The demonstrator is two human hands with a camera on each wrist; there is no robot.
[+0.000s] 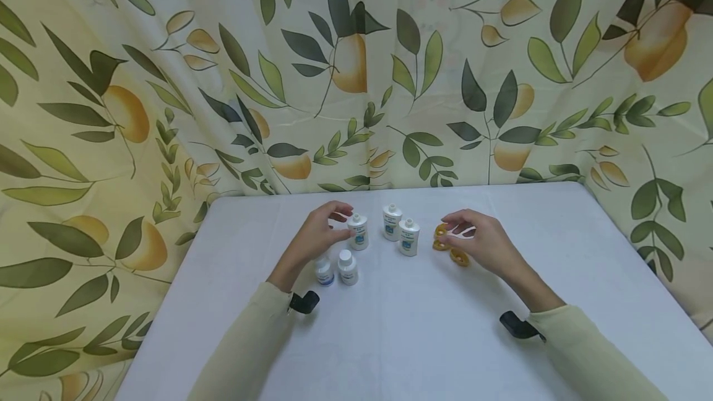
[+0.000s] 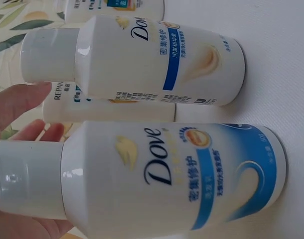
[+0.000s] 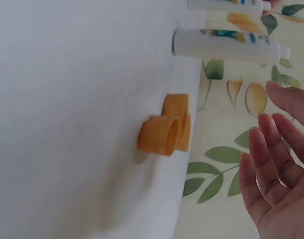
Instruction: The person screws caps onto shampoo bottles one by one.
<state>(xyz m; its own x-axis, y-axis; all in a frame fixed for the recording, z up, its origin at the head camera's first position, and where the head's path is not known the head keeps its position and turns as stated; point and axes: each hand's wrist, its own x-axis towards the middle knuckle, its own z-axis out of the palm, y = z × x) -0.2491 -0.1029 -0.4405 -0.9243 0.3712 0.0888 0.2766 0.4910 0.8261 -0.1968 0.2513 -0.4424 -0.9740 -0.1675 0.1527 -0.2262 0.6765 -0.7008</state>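
The right hand [image 1: 483,241] hovers above orange rings [image 3: 153,136].

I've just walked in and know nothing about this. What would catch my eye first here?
Probably the big leaf-and-fruit cloth hanging behind the white table. Next, the small white bottles: three with narrow tips at mid-table, and two capped Dove ones nearer the person, beside the left hand. Then the orange rings, bright against the white, by the right hand.
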